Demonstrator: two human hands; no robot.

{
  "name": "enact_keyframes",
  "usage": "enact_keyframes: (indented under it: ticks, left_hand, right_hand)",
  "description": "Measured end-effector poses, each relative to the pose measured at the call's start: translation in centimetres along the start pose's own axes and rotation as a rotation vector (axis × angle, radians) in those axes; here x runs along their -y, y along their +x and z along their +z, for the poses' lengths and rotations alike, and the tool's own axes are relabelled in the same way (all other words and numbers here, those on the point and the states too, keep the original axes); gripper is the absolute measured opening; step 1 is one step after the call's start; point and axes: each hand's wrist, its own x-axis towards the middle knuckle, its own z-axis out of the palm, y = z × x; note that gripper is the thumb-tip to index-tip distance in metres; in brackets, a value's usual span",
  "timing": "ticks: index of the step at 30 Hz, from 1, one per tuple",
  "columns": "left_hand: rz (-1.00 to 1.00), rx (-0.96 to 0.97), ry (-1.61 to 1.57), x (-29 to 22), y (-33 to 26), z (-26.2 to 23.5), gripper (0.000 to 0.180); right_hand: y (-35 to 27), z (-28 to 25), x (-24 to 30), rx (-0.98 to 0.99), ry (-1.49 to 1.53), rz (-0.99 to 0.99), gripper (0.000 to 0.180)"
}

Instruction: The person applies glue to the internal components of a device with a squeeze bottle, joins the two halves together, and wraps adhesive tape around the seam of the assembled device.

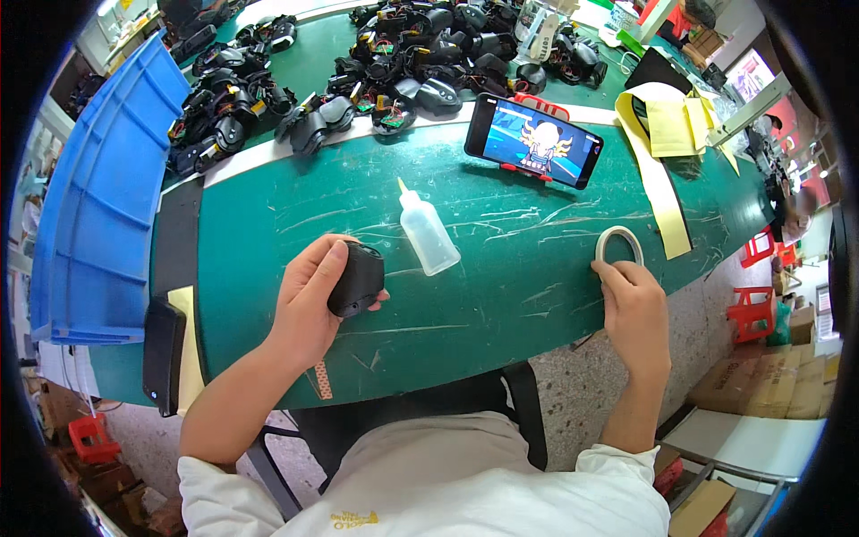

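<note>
Head view: the scratched green bench spans the scene. At its left side stands a ribbed blue bin; its contents cannot be determined. Across the far side lies a heap of black mouse units, some opened with circuit boards exposed. A phone, screen lit, sits in a red stand. Nearer, a translucent squeeze bottle has its nozzle pointing away from the person; fill level unclear. Left hand: forearm reaching from lower left, grip closed around a black mouse over the bench, just left of the bottle. Right hand: forearm upright from lower right, back uppermost, grip pinched on the near rim of a tape roll at the bench's right.
</note>
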Motion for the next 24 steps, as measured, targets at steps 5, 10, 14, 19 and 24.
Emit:
enact_keyframes:
  ticks: [5,10,14,19,24]
  left_hand:
    - [0.048,-0.014,0.123,0.2,0.4,-0.2,0.028]
    - [0.107,-0.008,0.301,0.9,0.4,-1.0,0.025]
    - [0.128,0.015,0.362,0.9,0.0,-0.2,0.024]
    - [0.174,-0.017,0.367,0.7,-0.4,0.5,0.023]
    - [0.230,-0.027,0.421,1.0,-0.3,0.6,0.022]
  right_hand:
    - [0.6,0.2,0.1,-0.015,0.073,-0.019,0.011]
    - [1.2,0.5,1.7,-0.038,0.123,-0.093,0.008]
    - [0.6,1.4,3.2,-0.200,0.054,-0.225,0.014]
    - [-0.1,3.6,3.5,-0.346,0.012,-0.349,0.017]
    - [-0.9,4.2,2.9,-0.254,0.209,-0.336,0.030]
